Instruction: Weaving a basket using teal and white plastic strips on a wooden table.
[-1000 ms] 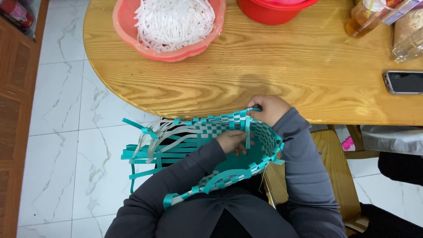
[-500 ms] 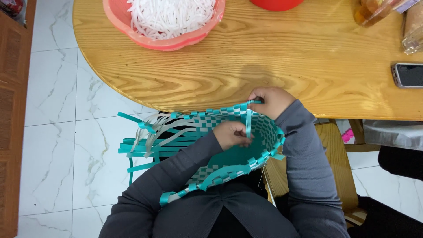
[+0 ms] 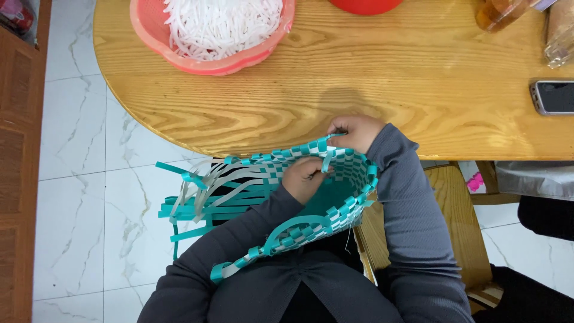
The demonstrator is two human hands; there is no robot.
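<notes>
Woven basket held on the lap while both hands worked its rim

Teal-and-white woven basket (image 3: 287, 197) lay tipped on the person's lap, just below the wooden table (image 3: 382, 90) edge, its mouth turned toward the body so the rim stayed in reach. Left hand (image 3: 306, 178) sat inside the opening, fingers closed narrowly on a teal strip (image 3: 326, 160). Right hand (image 3: 354, 131), at one o'clock from it, pinched the rim from outside, bracing the weave. Loose strip ends (image 3: 185, 200) fanned out at nine o'clock. A pink bowl of white strips (image 3: 212, 30) stood at eleven o'clock, well apart.

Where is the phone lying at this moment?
In the head view, the phone lies at the right edge of the wooden table, right of the right hand.
</notes>
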